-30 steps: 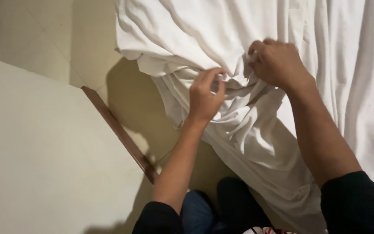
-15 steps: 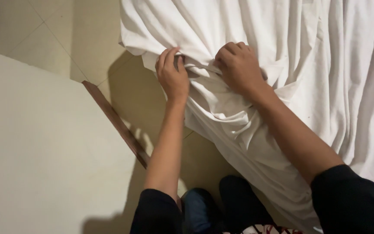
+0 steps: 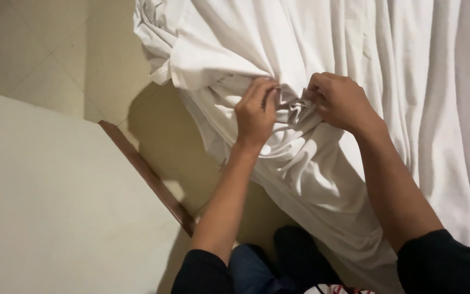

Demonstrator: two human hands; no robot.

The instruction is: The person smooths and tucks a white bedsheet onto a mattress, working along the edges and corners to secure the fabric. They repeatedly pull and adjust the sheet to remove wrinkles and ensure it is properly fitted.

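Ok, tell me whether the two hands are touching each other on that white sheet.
Apart. The head view shows a bunched ridge of white sheet between the left hand and right hand, each pinching the fabric.

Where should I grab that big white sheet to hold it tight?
Probably at the bunched knot of folds on the white sheet, between the left hand and right hand. The cloth is gathered thick there, so fingers can pinch it. Come from the near side, above the hanging edge, since the rest lies flat and loose.
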